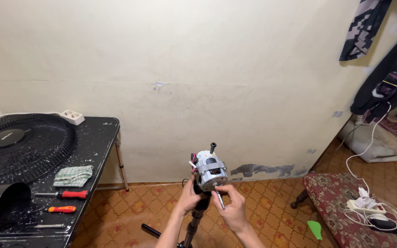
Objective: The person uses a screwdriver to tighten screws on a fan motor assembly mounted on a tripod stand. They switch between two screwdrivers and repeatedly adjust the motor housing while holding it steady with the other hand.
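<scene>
A: What do the hands have?

B: The left hand (188, 198) wraps the top of a black fan stand pole (193, 225), fingers closed around it just under the fan motor (210, 171). The right hand (232, 209) pinches a small metal screwdriver shaft (219, 200) between thumb and fingertips, its tip touching the lower front of the motor housing.

A: And the motor itself?

B: Right above both sets of fingers, seated on the pole, its black spindle (213, 147) pointing up and away, red wires showing at its left side.

A: What could go wrong?

B: I judge the tip could slip off the fastener, since the tool is held only by a light pinch; it would then jab toward the left thumb beside it. A loosened screw could also drop to the patterned floor tiles (129, 206) below the fingers.

A: Further out?

B: Left of the fingers, a black table (98, 138) carries two red-handled screwdrivers (65, 194), a checked cloth (73, 176), a fan grille (21, 147) and a white power strip (72, 116). Right of them, a patterned cushion (331, 197) with white chargers and cables (363, 202). Beyond, the cream wall (207, 69).
</scene>
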